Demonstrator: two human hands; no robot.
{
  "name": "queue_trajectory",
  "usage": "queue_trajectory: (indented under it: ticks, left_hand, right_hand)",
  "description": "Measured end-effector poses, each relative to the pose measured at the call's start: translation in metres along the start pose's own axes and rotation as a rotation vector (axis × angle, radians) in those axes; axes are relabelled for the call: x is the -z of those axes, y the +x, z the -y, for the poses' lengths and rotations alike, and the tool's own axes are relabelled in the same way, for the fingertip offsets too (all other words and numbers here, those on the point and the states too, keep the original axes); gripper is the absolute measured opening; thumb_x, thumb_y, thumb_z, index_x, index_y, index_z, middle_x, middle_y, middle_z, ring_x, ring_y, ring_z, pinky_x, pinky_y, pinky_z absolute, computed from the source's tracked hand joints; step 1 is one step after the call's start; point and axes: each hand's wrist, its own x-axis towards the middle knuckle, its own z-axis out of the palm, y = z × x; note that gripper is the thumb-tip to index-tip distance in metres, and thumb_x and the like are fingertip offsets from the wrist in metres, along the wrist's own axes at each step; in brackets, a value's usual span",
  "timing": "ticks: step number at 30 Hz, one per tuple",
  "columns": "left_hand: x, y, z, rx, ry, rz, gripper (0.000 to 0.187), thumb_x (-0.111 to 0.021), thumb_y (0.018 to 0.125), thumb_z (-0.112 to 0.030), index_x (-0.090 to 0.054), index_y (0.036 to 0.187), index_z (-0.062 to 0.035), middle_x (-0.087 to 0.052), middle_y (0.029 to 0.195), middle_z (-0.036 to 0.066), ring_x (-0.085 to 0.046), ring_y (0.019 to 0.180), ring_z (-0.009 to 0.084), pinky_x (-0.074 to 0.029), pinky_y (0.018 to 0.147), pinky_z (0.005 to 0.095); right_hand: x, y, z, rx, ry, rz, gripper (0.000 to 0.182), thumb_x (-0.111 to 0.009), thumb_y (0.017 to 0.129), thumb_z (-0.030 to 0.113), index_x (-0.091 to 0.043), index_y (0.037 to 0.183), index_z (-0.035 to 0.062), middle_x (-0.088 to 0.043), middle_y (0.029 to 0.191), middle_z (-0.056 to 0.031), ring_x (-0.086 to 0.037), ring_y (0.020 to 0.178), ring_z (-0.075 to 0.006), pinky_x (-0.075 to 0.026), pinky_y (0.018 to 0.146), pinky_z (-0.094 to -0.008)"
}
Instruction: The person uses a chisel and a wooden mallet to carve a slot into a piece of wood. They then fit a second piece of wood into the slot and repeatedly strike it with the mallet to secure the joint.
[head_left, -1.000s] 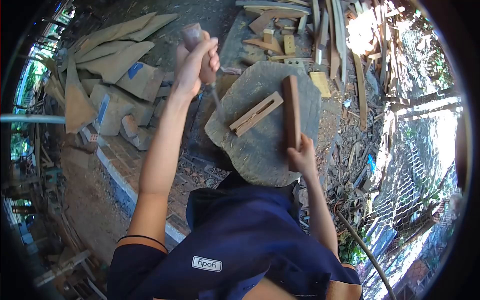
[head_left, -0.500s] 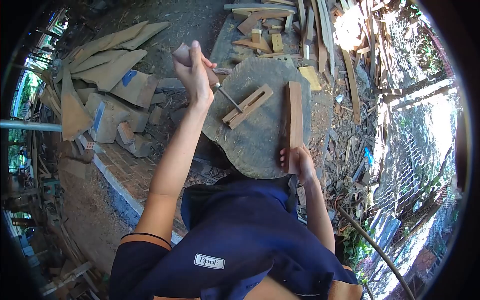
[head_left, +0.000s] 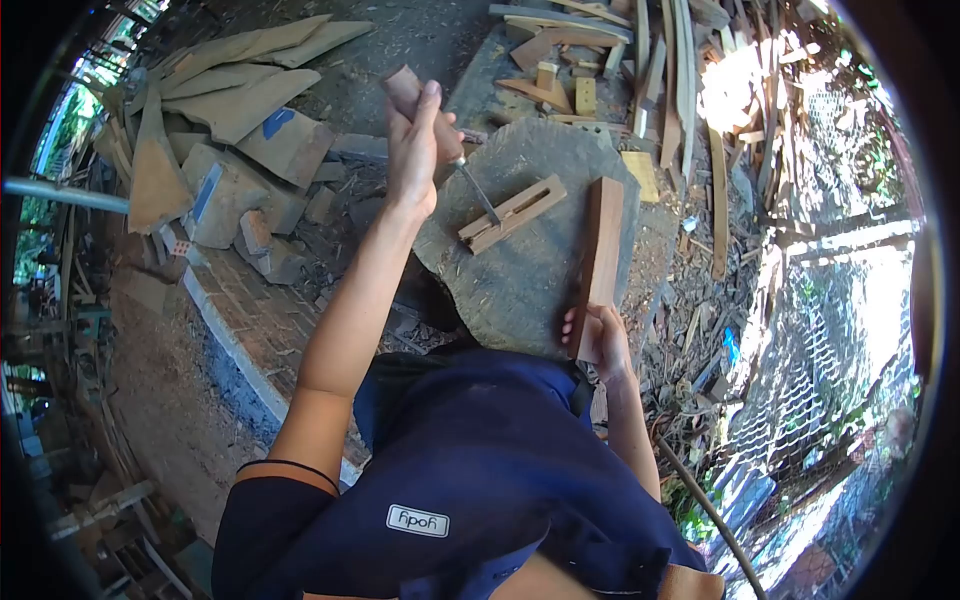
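My left hand (head_left: 412,165) is wrapped round the wooden handle of a chisel (head_left: 447,141), thumb lying up along it. The chisel slants down, its blade tip at the slot of a short wooden piece (head_left: 535,204). That piece lies at an angle on a round wood stump (head_left: 530,290); a long narrow slot runs through it, and its near left end looks notched. In my right hand (head_left: 612,340) is the near end of a long squared wooden block (head_left: 604,235), which lies along the right side of the stump, fingers and thumb on opposite sides.
Beyond the stump are small wood offcuts (head_left: 585,95) and long strips (head_left: 683,90). Large flat boards (head_left: 240,105) are piled at the left, above a brick edging (head_left: 235,330). Wire mesh (head_left: 800,370) and wood scraps run along the right. A yellowish block (head_left: 641,176) sits beside the stump.
The whole view has shifted slightly, with the stump now further right. The chisel's handle has swung rightward and away from me, so the blade stands steeper in view. My right hand keeps its grip.
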Motion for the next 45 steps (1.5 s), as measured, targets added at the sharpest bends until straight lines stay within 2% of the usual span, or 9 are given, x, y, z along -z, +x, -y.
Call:
queue_trajectory:
  ticks: [6,9,13,21,23,31,37,40,45]
  left_hand:
    - [0.022,0.019,0.015,0.125,-0.155,-0.183,0.065,-0.065,0.083,-0.061,-0.038,0.122,-0.0166,-0.041,0.098,0.003,-0.048,0.084,0.0143,-0.048,0.061,0.0298]
    - [0.025,0.022,0.027,0.115,-0.206,-0.378,0.067,-0.064,0.086,-0.059,-0.035,0.126,-0.0131,-0.038,0.110,0.007,-0.050,0.093,0.0165,-0.047,0.052,0.0295]
    - [0.027,0.018,0.026,0.039,-0.229,-0.424,0.062,-0.060,0.087,-0.061,-0.036,0.119,-0.0144,-0.043,0.102,0.008,-0.054,0.072,0.0160,-0.047,0.046,0.0282]
    - [0.010,0.025,0.016,-0.191,-0.250,-0.188,0.055,-0.040,0.097,-0.062,-0.043,0.103,-0.0073,-0.050,0.080,0.005,-0.055,0.063,0.0138,-0.052,0.050,0.0312]
    - [-0.002,0.023,0.012,-0.231,-0.145,-0.095,0.060,-0.035,0.095,-0.068,-0.044,0.098,-0.0093,-0.049,0.083,0.003,-0.053,0.066,0.0147,-0.051,0.062,0.0342]
    - [-0.015,0.016,0.011,-0.126,-0.216,0.077,0.068,-0.024,0.090,-0.078,-0.043,0.093,-0.0126,-0.048,0.073,0.002,-0.046,0.055,0.0133,-0.041,0.052,0.0294]
    - [-0.025,0.008,0.013,-0.138,-0.227,0.059,0.073,-0.027,0.090,-0.077,-0.043,0.086,-0.0068,-0.048,0.066,0.005,-0.047,0.046,0.0139,-0.042,0.044,0.0296]
    - [-0.025,0.003,0.014,-0.173,-0.142,0.142,0.068,-0.023,0.092,-0.076,-0.043,0.093,-0.0112,-0.048,0.072,0.003,-0.046,0.053,0.0130,-0.040,0.050,0.0284]
    - [-0.037,-0.010,0.019,-0.375,-0.025,0.150,0.027,-0.056,0.099,-0.028,-0.044,0.088,-0.0075,-0.049,0.068,0.001,-0.048,0.050,0.0090,-0.041,0.047,0.0262]
  right_hand:
    - [-0.002,-0.002,0.005,-0.011,0.008,0.000,0.026,-0.050,0.091,0.021,-0.044,0.109,0.0030,-0.064,0.088,-0.0132,-0.065,0.073,-0.0225,-0.056,0.066,-0.0358]
    - [-0.001,-0.002,0.004,-0.020,0.012,0.000,0.027,-0.050,0.091,0.020,-0.044,0.110,0.0028,-0.064,0.087,-0.0133,-0.065,0.073,-0.0225,-0.056,0.066,-0.0359]
    - [-0.001,-0.001,0.003,0.006,0.013,0.008,0.028,-0.051,0.093,0.023,-0.044,0.113,0.0029,-0.064,0.086,-0.0128,-0.065,0.073,-0.0220,-0.056,0.066,-0.0353]
    - [-0.010,0.005,0.010,-0.030,-0.135,-0.081,0.033,-0.064,0.090,0.015,-0.045,0.113,0.0020,-0.062,0.086,-0.0126,-0.065,0.071,-0.0191,-0.057,0.059,-0.0337]
    - [-0.013,0.005,0.010,-0.035,-0.142,-0.089,0.036,-0.067,0.088,0.014,-0.045,0.113,0.0013,-0.062,0.085,-0.0121,-0.065,0.070,-0.0188,-0.057,0.058,-0.0331]
    - [-0.029,-0.003,0.001,0.210,-0.476,-0.300,0.055,-0.065,0.084,0.008,-0.036,0.130,0.0004,-0.063,0.092,-0.0150,-0.066,0.064,-0.0198,-0.054,0.049,-0.0321]
    - [-0.022,-0.006,0.010,0.247,-0.370,-0.262,0.060,-0.064,0.086,0.011,-0.035,0.138,0.0029,-0.059,0.089,-0.0084,-0.063,0.066,-0.0150,-0.054,0.049,-0.0286]
    - [-0.019,-0.012,0.018,0.192,-0.246,-0.162,0.058,-0.059,0.090,0.015,-0.035,0.142,0.0041,-0.058,0.092,-0.0087,-0.062,0.067,-0.0151,-0.056,0.053,-0.0298]
    - [-0.010,-0.017,0.018,0.072,0.157,0.058,0.048,-0.056,0.094,0.023,-0.039,0.136,0.0066,-0.060,0.101,-0.0146,-0.063,0.072,-0.0208,-0.056,0.058,-0.0317]
